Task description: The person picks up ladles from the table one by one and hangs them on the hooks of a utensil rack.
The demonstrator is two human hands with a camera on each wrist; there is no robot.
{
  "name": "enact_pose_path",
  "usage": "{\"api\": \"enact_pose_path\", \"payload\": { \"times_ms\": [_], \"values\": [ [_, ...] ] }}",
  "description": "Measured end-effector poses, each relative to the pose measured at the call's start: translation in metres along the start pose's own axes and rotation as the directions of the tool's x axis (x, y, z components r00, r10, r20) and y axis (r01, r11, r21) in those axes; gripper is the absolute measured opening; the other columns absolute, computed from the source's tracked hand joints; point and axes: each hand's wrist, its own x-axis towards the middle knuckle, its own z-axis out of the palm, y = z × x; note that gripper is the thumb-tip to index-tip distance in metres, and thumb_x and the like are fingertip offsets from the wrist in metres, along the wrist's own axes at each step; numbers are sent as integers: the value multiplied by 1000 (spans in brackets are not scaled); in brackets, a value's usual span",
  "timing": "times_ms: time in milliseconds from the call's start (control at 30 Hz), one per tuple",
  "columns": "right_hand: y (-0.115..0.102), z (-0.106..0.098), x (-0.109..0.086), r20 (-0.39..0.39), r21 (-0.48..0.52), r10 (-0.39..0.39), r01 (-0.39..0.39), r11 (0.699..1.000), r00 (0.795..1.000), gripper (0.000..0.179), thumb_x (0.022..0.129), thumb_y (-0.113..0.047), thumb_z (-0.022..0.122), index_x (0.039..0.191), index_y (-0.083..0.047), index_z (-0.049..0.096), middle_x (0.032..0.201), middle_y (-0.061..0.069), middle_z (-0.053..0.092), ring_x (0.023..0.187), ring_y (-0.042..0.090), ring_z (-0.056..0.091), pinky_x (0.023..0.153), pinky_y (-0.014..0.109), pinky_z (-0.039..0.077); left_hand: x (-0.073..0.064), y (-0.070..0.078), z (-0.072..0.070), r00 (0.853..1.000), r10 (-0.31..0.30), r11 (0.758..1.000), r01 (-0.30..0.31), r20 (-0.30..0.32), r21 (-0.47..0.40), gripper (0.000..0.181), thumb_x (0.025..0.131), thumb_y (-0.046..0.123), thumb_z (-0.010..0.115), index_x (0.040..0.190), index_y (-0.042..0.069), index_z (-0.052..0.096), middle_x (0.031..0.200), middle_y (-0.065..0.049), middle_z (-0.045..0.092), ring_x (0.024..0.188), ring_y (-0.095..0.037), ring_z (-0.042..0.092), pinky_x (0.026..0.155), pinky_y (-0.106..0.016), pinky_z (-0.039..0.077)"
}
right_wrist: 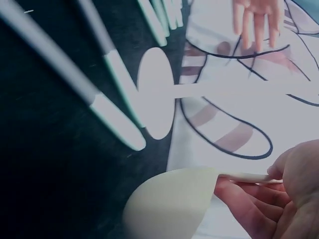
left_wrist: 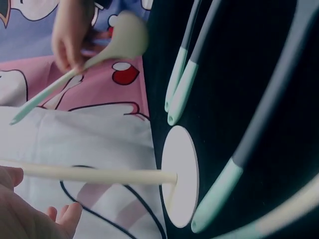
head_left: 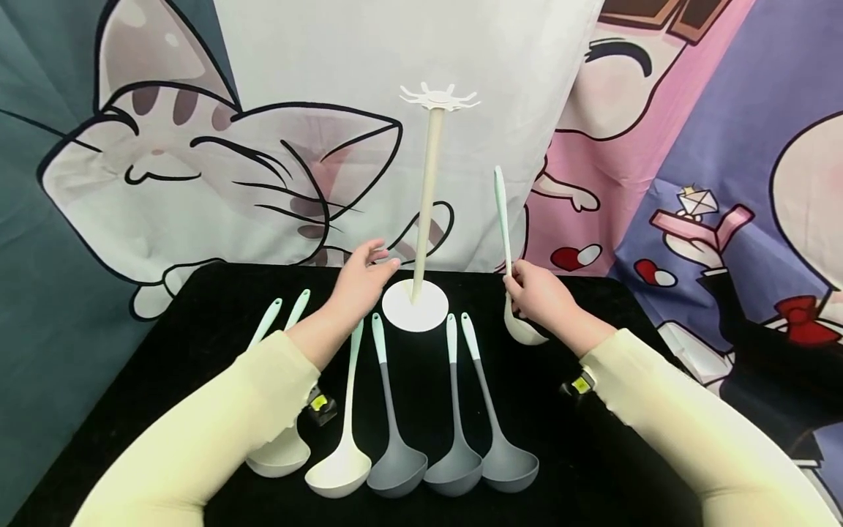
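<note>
My right hand (head_left: pixel 540 293) pinches a cream ladle (head_left: pixel 523 331) by the lower part of its shaft. The ladle is upright, its mint handle end (head_left: pixel 500 197) up and its bowl low over the black tabletop. To the left of the utensil stand (head_left: pixel 426 197), my left hand (head_left: pixel 364 277) is held out with fingers loosely spread and nothing in them. The stand has a round white base, a cream post and a crown of white hooks (head_left: pixel 440 96); nothing hangs on it. In the right wrist view, thumb and fingers close on the ladle's shaft (right_wrist: pixel 249 177) beside its bowl (right_wrist: pixel 169 204).
Three grey ladles (head_left: pixel 454 468) with mint handles lie in front of the stand, bowls toward me. Left of them lies a cream ladle (head_left: pixel 339 468), with further cream ladles (head_left: pixel 279 454) partly behind my left sleeve. A cartoon-printed cloth (head_left: pixel 283 168) hangs behind the black table (head_left: pixel 579 468).
</note>
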Motion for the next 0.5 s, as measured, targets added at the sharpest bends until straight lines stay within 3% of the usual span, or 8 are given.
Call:
{"api": "enact_pose_path", "payload": {
  "times_ms": [233,500],
  "values": [
    [-18,-5,24,-90,83,-9,17,996,996,25,105,-29,44,101,-7,57,76,8,67,58,20,66,59,33,55,21,-8,30,999,43,999,-43,-17,-29,60,98,33,64,151,19,39,145,-4,50,130,-22,51,106,-42,41],
    [-37,-19,41,-181,117,-38,60,991,983,25,104,-30,46,102,-7,57,90,7,70,63,21,69,62,34,54,36,-15,47,996,76,995,-79,-51,-56,61,96,30,66,151,21,40,145,-5,50,128,-20,53,103,-42,45]
  ]
}}
